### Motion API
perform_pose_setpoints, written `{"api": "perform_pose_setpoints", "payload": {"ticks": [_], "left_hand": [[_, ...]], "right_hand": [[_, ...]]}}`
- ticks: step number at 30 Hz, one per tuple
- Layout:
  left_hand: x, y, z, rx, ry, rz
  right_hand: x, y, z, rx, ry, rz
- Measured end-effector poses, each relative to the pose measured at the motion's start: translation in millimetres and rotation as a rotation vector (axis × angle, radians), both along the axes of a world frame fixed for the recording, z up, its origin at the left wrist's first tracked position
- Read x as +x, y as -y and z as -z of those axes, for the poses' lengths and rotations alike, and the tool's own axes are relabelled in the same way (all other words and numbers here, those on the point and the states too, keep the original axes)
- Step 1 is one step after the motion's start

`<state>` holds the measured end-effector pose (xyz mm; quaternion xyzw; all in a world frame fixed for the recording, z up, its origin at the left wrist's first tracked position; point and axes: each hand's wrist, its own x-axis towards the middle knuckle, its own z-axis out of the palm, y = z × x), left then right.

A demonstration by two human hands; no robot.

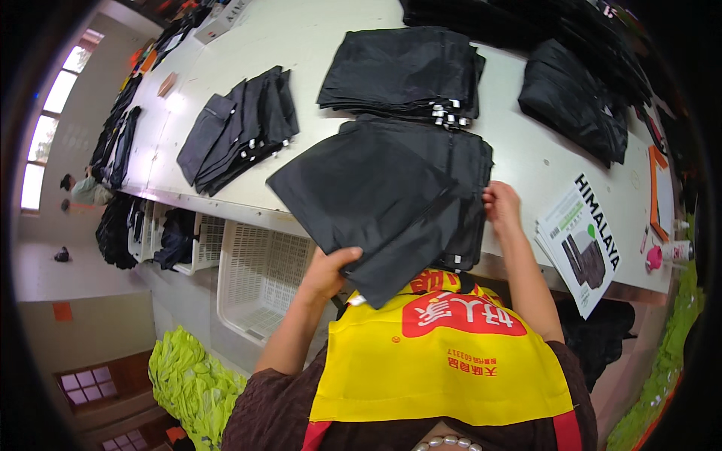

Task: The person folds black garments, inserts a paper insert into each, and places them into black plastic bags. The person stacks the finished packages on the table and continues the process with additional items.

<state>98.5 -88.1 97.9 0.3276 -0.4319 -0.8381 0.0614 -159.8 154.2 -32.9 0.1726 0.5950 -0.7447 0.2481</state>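
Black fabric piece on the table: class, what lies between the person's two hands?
In the head view, only the black fabric piece spans between the left hand, gripping its near edge, and the right hand, at its right edge atop a black stack.

A black fabric piece (368, 203), flat and roughly rectangular, sits tilted with one corner pointing toward the person's yellow apron (444, 361). It overhangs the near edge of the white table (526, 161) above that apron. It lies on top of a stack of like black pieces (459, 161), which rests on the table farther from the apron, its small pale tags showing at the edges.
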Motion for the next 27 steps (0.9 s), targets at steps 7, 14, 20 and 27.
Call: {"api": "perform_pose_setpoints", "payload": {"ticks": [7, 14, 20, 27], "left_hand": [[21.6, 124.5, -85.4, -0.431, -0.123, -0.571], [-3.1, 301.7, -102.5, -0.455, -0.491, -0.672], [-42.3, 404.7, 49.9, -0.321, 0.108, -1.047], [-152.5, 43.5, 75.6, -1.169, 0.052, 0.212]], "right_hand": [[16.1, -55.4, -45.6, 0.17, -0.203, -0.135], [31.8, -217.2, -39.6, 1.333, -0.64, -0.462], [61.3, -299.0, -42.0, 1.528, -0.318, -0.704], [62.7, -300.7, -72.6, 1.45, -0.419, -0.815]]}}
